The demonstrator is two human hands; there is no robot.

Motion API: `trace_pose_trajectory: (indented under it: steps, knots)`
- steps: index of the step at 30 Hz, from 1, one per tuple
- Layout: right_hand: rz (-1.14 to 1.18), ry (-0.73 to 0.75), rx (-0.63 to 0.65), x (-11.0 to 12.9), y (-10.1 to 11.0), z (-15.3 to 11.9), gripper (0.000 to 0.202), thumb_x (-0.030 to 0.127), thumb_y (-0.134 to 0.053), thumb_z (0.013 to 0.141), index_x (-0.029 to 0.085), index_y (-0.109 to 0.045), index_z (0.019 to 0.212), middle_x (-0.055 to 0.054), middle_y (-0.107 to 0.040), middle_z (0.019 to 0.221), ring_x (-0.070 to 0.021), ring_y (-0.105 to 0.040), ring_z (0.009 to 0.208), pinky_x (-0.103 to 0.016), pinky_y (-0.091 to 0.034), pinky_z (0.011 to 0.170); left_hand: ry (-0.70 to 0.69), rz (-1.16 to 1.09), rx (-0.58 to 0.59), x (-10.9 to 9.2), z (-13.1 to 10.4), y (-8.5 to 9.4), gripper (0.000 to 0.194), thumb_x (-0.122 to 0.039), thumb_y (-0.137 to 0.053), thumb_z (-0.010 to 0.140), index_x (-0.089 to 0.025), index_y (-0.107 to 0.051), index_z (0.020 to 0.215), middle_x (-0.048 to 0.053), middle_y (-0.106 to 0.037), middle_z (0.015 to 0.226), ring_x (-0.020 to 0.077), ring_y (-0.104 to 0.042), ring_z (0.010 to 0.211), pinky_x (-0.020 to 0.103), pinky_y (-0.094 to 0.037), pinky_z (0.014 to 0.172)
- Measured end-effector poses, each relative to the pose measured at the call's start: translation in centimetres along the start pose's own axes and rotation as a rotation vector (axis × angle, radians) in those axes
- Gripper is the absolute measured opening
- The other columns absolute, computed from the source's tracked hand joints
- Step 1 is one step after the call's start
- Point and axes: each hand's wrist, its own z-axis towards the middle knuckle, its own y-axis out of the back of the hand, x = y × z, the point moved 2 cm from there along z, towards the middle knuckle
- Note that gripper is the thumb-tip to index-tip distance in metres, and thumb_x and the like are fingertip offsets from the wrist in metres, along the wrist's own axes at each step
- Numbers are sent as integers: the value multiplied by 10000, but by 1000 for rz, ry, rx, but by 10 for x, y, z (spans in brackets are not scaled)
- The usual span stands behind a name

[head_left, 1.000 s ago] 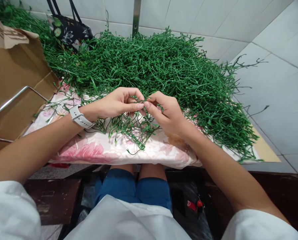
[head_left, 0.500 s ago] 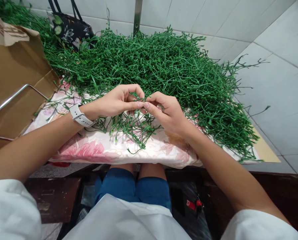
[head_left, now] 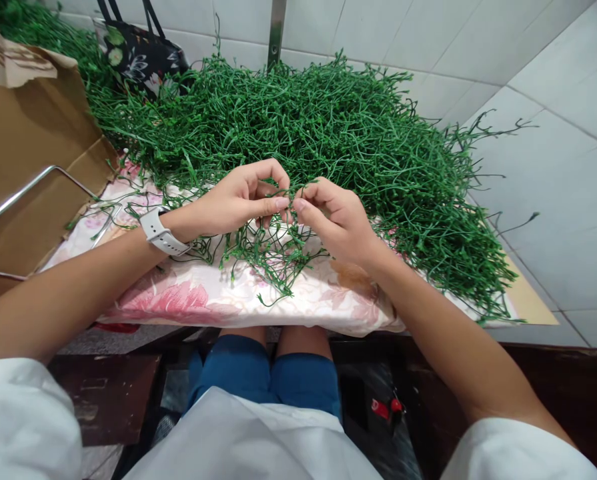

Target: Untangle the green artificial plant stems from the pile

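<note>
Your left hand (head_left: 251, 197): fingertips closed on a thin green stem (head_left: 291, 194).
Your right hand (head_left: 341, 220): pinching at the stem too; whether one strand or several, you cannot tell.
Fingertips: thumbs touching half a second ago, now slightly apart, suggesting fine work along the stem.
Green pile (head_left: 298, 127): beyond your hands, unchanged.
Loose stems (head_left: 273, 257): below, on flowered cloth (head_left: 228, 303), unmoved.

- Green stems (head_left: 298, 127): plastic-looking, faintly glossy
- Floral cover (head_left: 178, 303), near: smooth cloth, softly creased
- Cardboard (head_left: 28, 127), left: matt brown, torn paper edge
- Bent rod (head_left: 15, 198), left: shiny metal
- Wall tiles (head_left: 543, 193), far and right: smooth, pale, low sheen
- Bench (head_left: 118, 393), near left: dark, scuffed, wood-looking
</note>
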Motion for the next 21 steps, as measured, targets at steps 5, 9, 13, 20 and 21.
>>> trace_pose_trajectory:
  steps: [5, 9, 13, 20, 21]
  knots:
    - [48, -28, 10, 0, 2, 0, 338, 484, -547, 1074, 220, -540, 863, 5, -538, 714, -132, -474, 640, -288, -390, 624, -80, -50, -126, 0, -1, -4, 433, -401, -872, 820, -228, -482, 891, -39, -682, 724, 92, -653, 626, 199, -503, 531]
    - [52, -9, 84, 1, 0, 0, 418, 545, -536, 1056, 222, -472, 799, 14, -475, 682, -121, -405, 598, -294, -356, 590, -124, -83, -306, -2, 4, 17, 411, -372, -816, 895, -232, -431, 922, -65, -698, 715, 53, -593, 536, 198, -466, 516]
    - [105, -57, 12, 1, 0, 0, 407, 520, -654, 997, 214, -513, 770, -2, -534, 703, -118, -443, 607, -291, -364, 587, -101, -53, -461, 0, 10, 47, 414, -394, -832, 889, -218, -465, 963, -85, -699, 724, 17, -558, 542, 169, -425, 515]
    - [657, -308, 139, 3, 24, 12, 432, 492, -756, 896, 227, -504, 666, 54, -350, 545, -111, -352, 486, -294, -360, 516, -13, 2, -399, 3, 11, 33, 247, -249, -790, 857, -179, -569, 944, -35, -657, 698, 56, -600, 597, 189, -442, 514]
    - [671, -320, 69, -1, 30, 14, 426, 565, -711, 915, 237, -533, 709, 60, -322, 551, -114, -315, 487, -299, -365, 523, -6, 4, -376, 3, 10, 29, 230, -234, -776, 852, -177, -580, 958, -27, -666, 712, 61, -604, 598, 195, -452, 520]
